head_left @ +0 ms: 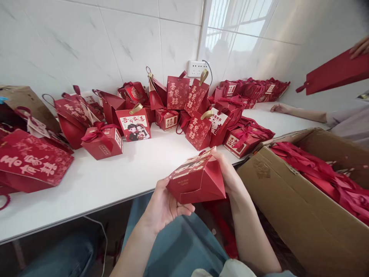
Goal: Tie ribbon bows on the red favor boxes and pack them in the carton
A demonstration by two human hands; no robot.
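A red paper gift box point(198, 181) with a printed cartoon front is held tilted over my lap, just off the table's front edge. Its folded bottom, with a tucked flap, faces me. My left hand point(165, 204) grips its lower left corner, thumb on the side and fingers underneath. Around its right side my right hand point(226, 169) is closed, with the fingertips up at the far top edge. Part of the right fingers is hidden behind the box. Close beyond it stand a red bag-shaped box with a gold loop point(198, 130) and a ribbon-tied red box point(245, 138).
The white table point(138, 165) carries several red boxes along the tiled wall. At my right stands an open cardboard carton point(276, 192) full of red ribboned boxes. Beyond it, another person's hand point(360, 48) holds a flat red piece; their other arm rests on the table.
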